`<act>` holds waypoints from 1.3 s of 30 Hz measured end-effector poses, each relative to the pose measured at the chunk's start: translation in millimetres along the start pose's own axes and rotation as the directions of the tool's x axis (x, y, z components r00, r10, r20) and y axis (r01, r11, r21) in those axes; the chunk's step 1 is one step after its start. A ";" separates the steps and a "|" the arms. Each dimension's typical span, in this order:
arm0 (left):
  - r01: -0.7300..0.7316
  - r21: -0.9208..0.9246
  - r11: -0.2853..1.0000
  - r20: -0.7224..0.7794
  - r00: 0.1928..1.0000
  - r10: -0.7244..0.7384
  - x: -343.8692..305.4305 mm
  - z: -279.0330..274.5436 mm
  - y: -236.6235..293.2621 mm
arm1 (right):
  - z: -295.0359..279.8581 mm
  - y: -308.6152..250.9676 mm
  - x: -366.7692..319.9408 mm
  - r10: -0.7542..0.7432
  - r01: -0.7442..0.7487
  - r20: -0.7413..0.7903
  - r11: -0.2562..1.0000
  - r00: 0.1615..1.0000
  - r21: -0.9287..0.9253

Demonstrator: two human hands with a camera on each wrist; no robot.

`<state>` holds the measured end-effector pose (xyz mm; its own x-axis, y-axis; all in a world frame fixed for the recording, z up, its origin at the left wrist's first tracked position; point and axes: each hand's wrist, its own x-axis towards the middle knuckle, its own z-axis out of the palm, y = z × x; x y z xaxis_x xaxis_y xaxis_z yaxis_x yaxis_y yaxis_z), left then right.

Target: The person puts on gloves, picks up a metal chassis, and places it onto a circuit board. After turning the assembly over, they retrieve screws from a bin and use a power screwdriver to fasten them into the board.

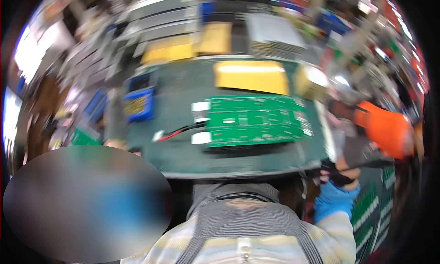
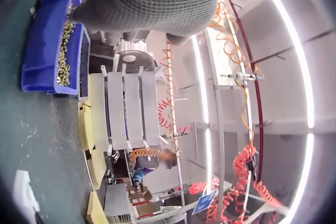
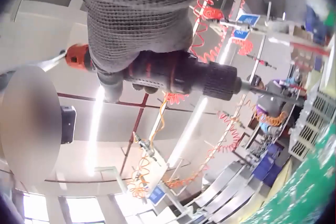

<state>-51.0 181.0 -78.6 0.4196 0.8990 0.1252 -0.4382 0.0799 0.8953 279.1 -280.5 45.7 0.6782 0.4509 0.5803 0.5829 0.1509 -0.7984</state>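
My right hand (image 3: 139, 29), in a grey knit glove, grips a black and red power screwdriver (image 3: 168, 71) with its long bit pointing right in the right wrist view. In the head view this hand (image 1: 360, 147) is off the mat's right edge. A green circuit board (image 1: 252, 122) lies on the mat, red and black wires (image 1: 176, 132) running from its left side. My left hand (image 2: 152, 3), also gloved, is close by a blue bin (image 2: 42, 50) of small brass-coloured screws; its fingertips are mostly hidden behind the glove, so I cannot tell whether they hold anything.
The green mat (image 1: 178, 158) covers the table. A yellow block (image 1: 252, 78) lies behind the board, with a pale stack (image 1: 311, 80) to its right. Grey racks (image 1: 165, 18) stand at the back. Something orange (image 1: 385, 131) is at the right. Green boards (image 1: 366, 209) stand at lower right.
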 end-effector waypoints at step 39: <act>-0.290 0.742 0.604 0.638 0.581 -0.505 -72.0 119.8 -51.9 | -27.0 144.1 16.2 -0.116 0.470 0.560 0.694 0.820 -0.545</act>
<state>36.8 60.6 -83.0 0.9724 0.2075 -0.1064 0.2034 -0.5321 0.8219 386.1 -275.2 -55.6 0.2378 0.8453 0.4784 0.9675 -0.1627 -0.1935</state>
